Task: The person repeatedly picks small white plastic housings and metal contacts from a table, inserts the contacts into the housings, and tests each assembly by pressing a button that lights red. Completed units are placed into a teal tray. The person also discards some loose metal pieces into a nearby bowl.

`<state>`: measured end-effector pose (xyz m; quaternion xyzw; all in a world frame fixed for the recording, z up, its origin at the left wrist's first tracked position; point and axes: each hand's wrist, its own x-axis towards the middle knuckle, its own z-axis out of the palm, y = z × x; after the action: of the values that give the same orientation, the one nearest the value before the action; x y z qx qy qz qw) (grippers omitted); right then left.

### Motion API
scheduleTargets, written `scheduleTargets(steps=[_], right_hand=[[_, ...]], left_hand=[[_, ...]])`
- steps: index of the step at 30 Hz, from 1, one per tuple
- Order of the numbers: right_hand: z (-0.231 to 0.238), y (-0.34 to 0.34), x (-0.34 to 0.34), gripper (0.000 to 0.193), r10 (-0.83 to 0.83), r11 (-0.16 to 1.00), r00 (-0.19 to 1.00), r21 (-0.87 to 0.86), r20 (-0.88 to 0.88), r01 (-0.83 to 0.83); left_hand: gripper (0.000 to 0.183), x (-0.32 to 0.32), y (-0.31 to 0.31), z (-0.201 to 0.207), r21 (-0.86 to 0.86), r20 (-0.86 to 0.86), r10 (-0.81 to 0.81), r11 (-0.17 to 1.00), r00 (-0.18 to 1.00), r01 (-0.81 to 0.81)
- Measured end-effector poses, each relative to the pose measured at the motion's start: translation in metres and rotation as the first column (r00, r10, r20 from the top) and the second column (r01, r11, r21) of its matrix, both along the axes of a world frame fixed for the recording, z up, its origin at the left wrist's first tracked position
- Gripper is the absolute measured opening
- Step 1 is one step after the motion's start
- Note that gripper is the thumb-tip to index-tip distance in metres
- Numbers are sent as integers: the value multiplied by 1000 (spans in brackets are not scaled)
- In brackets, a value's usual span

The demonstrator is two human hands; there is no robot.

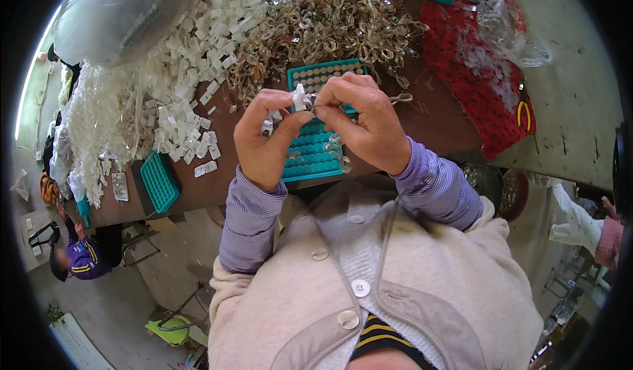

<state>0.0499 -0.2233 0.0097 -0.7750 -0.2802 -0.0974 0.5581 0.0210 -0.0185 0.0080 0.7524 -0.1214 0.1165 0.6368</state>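
Observation:
Over the teal tray (306, 167), my two hands meet with their fingertips close together. My left hand (265, 138) pinches a small white plastic part (301, 98) between thumb and forefinger. Thumb and forefinger of my right hand (370, 121) are closed at the side of that part, on something too small to make out. Beneath the hands, the tray has rows of round wells, and round beige pieces (326, 73) fill its far section. A clear looped cord (337, 147) lies over its right edge. My fingers hide the tray's middle.
Loose white plastic pieces (224, 33) are heaped far left, beside a tangle of clear looped cords (330, 24). Another teal tray (159, 182) stands at the left edge. Right are a red patterned cloth (455, 73) and yellow-handled pliers (524, 116). Other people (89, 254) are in the background.

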Motion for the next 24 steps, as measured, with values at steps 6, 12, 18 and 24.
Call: scheduleTargets(steps=[6,12,18,24], right_hand=[[6,-9,7,7,53,993,994,-106,95,-43],[6,-19,8,9,184,964,941,-240,283,-117],[3,-31,7,13,167,952,941,-296,294,-76],[-10,-29,4,14,-86,964,930,-206,358,168]], left_hand=[[33,4,2,-5,187,243,-14,982,970,-33],[35,13,7,4,309,183,-150,947,972,88],[26,3,-13,7,410,84,-60,912,995,21],[20,-14,-37,10,-55,-392,94,991,915,-125]])
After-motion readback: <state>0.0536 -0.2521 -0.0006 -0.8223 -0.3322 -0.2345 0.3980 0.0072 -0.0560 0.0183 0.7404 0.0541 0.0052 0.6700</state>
